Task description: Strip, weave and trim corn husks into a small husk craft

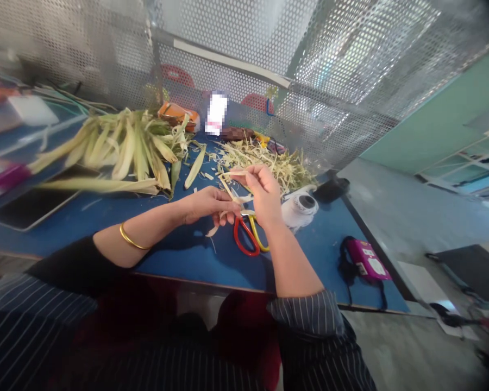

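Between both hands runs a pale, narrow strip of corn husk point(227, 187), bent near its top. My left hand point(212, 205) pinches its lower part, and a short tail of husk point(213, 231) hangs below those fingers. Higher up and to the right, my right hand point(264, 193) is closed on the strip's other end. Scissors with one red and one yellow handle point(246, 239) lie on the blue table just under the hands, their blades partly hidden. A white spool of thread point(299, 210) stands right of my right wrist.
A large bunch of corn husks point(126, 141) covers the table's left. Behind my hands is a heap of shredded husk point(285, 168). A dark flat tablet-like panel point(36, 201) lies left, a purple box with black straps point(367, 259) right. Perforated metal mesh point(236, 32) rises behind the table.
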Motion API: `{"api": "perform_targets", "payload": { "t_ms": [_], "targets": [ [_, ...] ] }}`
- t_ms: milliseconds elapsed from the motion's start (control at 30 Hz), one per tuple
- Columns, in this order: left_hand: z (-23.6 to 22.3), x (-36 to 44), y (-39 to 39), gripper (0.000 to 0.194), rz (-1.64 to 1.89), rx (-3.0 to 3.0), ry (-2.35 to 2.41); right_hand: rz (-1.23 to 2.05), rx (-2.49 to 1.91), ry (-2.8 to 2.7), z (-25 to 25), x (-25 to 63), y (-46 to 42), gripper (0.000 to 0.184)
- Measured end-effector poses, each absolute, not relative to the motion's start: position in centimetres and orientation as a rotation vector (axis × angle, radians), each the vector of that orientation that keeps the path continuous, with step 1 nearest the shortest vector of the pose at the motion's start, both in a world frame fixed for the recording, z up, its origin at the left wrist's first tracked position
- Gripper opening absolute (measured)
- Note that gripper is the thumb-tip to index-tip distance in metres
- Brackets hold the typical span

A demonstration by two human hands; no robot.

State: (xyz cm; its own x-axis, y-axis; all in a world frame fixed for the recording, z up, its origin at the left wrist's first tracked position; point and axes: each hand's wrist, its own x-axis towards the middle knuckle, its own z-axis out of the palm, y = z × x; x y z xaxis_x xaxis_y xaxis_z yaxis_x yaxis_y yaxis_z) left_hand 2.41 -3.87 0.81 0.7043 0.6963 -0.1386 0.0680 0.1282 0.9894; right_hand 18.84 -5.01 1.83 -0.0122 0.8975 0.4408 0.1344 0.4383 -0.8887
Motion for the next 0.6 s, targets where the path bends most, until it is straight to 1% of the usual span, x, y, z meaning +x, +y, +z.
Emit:
{"api": "perform_targets", "payload": {
  "t_ms": [100,167,200,267,333,400,467,600],
  "targets": [
    [0.7,2.5,-3.7,0.023,0.642,1.293,0.719,0.524,-1.054,-1.413,1.9,19.3,-4.8,0.023],
    [0.8,2.5,-3.5,0.023,0.732,1.234,0.727,0.424,-1.202,-1.298,1.7,19.7,-4.5,0.034],
    [0.9,2.5,-3.4,0.022,0.763,1.22,0.726,0.466,-1.272,-1.262,1.5,19.9,-4.3,0.042],
    [1.0,2.5,-3.4,0.022,0.794,1.219,0.72,0.731,-1.352,-1.247,1.2,20.0,-4.0,0.051],
    [1.0,2.6,-3.5,0.021,0.78,1.236,0.717,1.059,-1.326,-1.265,0.7,19.8,-3.9,0.05],
    [0.9,2.7,-3.6,0.02,0.735,1.258,0.708,1.241,-1.236,-1.236,0.3,19.5,-3.8,0.043],
    [0.7,2.7,-3.6,0.019,0.692,1.264,0.707,1.197,-1.172,-1.17,-0.1,19.1,-3.7,0.036],
    [0.2,2.7,-3.5,0.018,0.679,1.227,0.73,0.88,-1.224,-1.165,-0.7,18.8,-3.5,0.028]
  ]
}}
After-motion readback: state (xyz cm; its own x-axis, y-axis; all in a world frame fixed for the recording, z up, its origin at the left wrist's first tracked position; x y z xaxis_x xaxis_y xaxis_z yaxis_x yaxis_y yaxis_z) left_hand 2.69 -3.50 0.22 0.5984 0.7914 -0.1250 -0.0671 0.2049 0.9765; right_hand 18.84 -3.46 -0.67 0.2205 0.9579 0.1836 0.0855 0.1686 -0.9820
